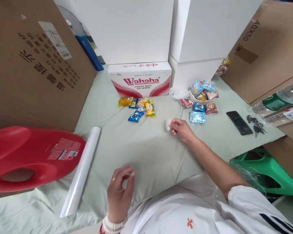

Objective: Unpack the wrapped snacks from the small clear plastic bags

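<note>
My right hand (182, 129) reaches out over the pale green cloth (146, 146) and pinches a small white wrapped piece (168, 124) between its fingertips. A bowl (197, 97) heaped with wrapped snacks stands just beyond it, with more snack packets (197, 117) lying loose in front. My left hand (119, 191) hovers close to my body, blurred, its fingers curled toward the thumb with nothing visible in them. A second group of snack packets (139, 107) lies in front of the Wahaha box (140, 79).
A roll of clear film (80, 170) lies at the left beside a red plastic stool (26, 156). A black phone (239, 122) and keys (256, 125) lie at the right, near water bottles (280, 100) and a green stool (263, 165). Cardboard and white boxes ring the cloth.
</note>
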Demonstrator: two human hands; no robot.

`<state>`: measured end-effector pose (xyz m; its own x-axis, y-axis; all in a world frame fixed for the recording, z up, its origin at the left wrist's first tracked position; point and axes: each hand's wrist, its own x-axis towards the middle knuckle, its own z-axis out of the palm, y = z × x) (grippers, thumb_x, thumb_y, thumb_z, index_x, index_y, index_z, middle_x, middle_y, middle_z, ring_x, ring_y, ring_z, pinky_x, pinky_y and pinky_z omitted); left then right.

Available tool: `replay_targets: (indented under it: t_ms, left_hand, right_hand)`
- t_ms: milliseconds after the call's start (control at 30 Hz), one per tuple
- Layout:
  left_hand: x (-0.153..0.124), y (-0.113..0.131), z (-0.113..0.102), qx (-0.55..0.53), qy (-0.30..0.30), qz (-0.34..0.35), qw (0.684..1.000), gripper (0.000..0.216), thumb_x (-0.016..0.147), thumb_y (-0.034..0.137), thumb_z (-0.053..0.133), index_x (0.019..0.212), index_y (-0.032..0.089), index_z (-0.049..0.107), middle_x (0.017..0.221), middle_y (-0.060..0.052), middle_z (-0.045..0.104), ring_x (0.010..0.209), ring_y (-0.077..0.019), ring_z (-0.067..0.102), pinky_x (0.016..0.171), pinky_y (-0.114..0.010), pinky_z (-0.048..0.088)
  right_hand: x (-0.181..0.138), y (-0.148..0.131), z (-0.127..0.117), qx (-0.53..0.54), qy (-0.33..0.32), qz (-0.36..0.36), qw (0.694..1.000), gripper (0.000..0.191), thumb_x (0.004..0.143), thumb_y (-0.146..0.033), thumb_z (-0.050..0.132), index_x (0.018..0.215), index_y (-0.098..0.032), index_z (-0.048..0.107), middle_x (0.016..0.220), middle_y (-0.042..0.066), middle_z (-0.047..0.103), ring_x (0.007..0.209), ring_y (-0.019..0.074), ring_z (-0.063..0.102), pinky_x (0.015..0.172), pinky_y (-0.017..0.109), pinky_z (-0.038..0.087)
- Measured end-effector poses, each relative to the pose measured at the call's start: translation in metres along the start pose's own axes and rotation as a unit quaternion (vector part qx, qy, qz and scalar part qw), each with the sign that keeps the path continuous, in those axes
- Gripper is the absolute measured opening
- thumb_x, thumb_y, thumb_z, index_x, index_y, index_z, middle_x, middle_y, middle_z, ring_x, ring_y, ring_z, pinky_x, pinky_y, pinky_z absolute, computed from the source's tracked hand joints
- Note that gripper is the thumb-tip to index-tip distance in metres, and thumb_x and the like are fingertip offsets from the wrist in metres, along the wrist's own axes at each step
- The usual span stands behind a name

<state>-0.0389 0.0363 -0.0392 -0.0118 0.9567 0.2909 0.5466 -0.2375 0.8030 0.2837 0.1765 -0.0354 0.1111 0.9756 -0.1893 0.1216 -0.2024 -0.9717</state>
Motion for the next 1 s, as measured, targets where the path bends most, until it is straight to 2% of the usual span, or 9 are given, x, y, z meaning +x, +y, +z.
replay_targets:
  t_ms: [33,100,233,333,467,600,733,833,1000]
  left_hand:
    - [0.013,0.007,0.01,-0.032,-0.019,-0.023,0.999,0.014,0.096,0.035,0.062,0.099,0.023,0.069,0.101,-0.006,0.067,0.091,-0.0178,0.067,0.07,-0.027,0.058]
    - [0.041,0.019,0.036,-0.092,-0.062,-0.069,0.991,0.023,0.093,0.043,0.066,0.103,0.023,0.068,0.102,-0.007,0.066,0.09,-0.0177,0.068,0.067,-0.025,0.058]
    - [0.086,0.025,0.091,-0.162,-0.117,-0.094,0.975,0.055,0.072,0.046,0.083,0.118,0.022,0.066,0.121,-0.012,0.063,0.092,-0.0198,0.068,0.061,-0.026,0.056]
    - [0.096,0.018,0.115,-0.19,-0.162,-0.092,0.964,0.033,0.078,0.042,0.078,0.102,0.02,0.073,0.102,-0.007,0.071,0.084,-0.0173,0.065,0.069,-0.027,0.053]
    - [0.095,0.003,0.118,-0.257,-0.157,-0.133,0.944,0.028,0.083,0.047,0.074,0.087,0.019,0.075,0.077,-0.002,0.069,0.07,-0.0139,0.058,0.069,-0.026,0.047]
    - [0.099,0.003,0.108,-0.333,-0.137,-0.188,0.914,0.038,0.081,0.055,0.076,0.083,0.018,0.071,0.074,-0.001,0.066,0.067,-0.0133,0.056,0.064,-0.025,0.045]
    - [0.101,0.012,0.106,-0.345,-0.18,-0.174,0.905,0.045,0.081,0.061,0.074,0.09,0.018,0.071,0.073,0.0,0.062,0.066,-0.0132,0.053,0.059,-0.023,0.04]
    - [0.1,0.013,0.108,-0.322,-0.175,-0.168,0.915,0.042,0.079,0.058,0.077,0.077,0.018,0.067,0.066,0.003,0.055,0.062,-0.0109,0.044,0.059,-0.023,0.036]
    - [0.102,0.006,0.108,-0.368,-0.169,-0.192,0.894,0.043,0.082,0.059,0.074,0.077,0.019,0.062,0.063,0.005,0.051,0.061,-0.0105,0.043,0.061,-0.023,0.038]
  right_hand:
    - [-0.012,0.003,0.007,0.089,-0.029,0.021,0.995,0.036,0.075,-0.052,0.079,0.082,-0.019,0.065,0.065,-0.002,0.062,0.049,0.0105,0.051,0.047,0.022,0.04]
    - [-0.03,0.007,0.019,0.163,-0.066,0.051,0.983,0.043,0.067,-0.054,0.085,0.078,-0.019,0.063,0.061,-0.004,0.058,0.046,0.0083,0.047,0.041,0.021,0.036]
    - [-0.044,0.012,0.038,0.171,-0.108,0.054,0.978,0.047,0.067,-0.058,0.085,0.078,-0.019,0.062,0.056,-0.007,0.054,0.043,0.0075,0.045,0.039,0.02,0.033]
    - [-0.045,0.013,0.042,0.149,-0.143,0.036,0.978,0.046,0.072,-0.06,0.082,0.082,-0.019,0.062,0.064,-0.005,0.06,0.043,0.0059,0.043,0.038,0.02,0.031]
    - [-0.043,0.016,0.035,0.155,-0.161,0.04,0.974,0.041,0.076,-0.055,0.081,0.079,-0.019,0.06,0.069,-0.004,0.063,0.043,0.004,0.038,0.04,0.019,0.023]
    - [-0.042,0.02,0.029,0.185,-0.156,0.055,0.969,0.039,0.077,-0.052,0.078,0.076,-0.02,0.056,0.063,-0.005,0.057,0.042,0.004,0.031,0.042,0.021,0.018]
    - [-0.046,0.019,0.035,0.092,-0.163,0.006,0.982,0.032,0.08,-0.048,0.075,0.076,-0.02,0.058,0.062,-0.006,0.052,0.049,0.0066,0.034,0.048,0.022,0.023]
    - [-0.048,0.018,0.038,0.022,-0.189,-0.034,0.981,0.027,0.083,-0.044,0.072,0.077,-0.02,0.061,0.06,-0.007,0.046,0.054,0.008,0.036,0.052,0.022,0.026]
    - [-0.043,0.022,0.027,0.109,-0.167,-0.01,0.98,0.029,0.083,-0.046,0.072,0.079,-0.021,0.058,0.066,-0.005,0.053,0.053,0.0082,0.035,0.051,0.022,0.026]
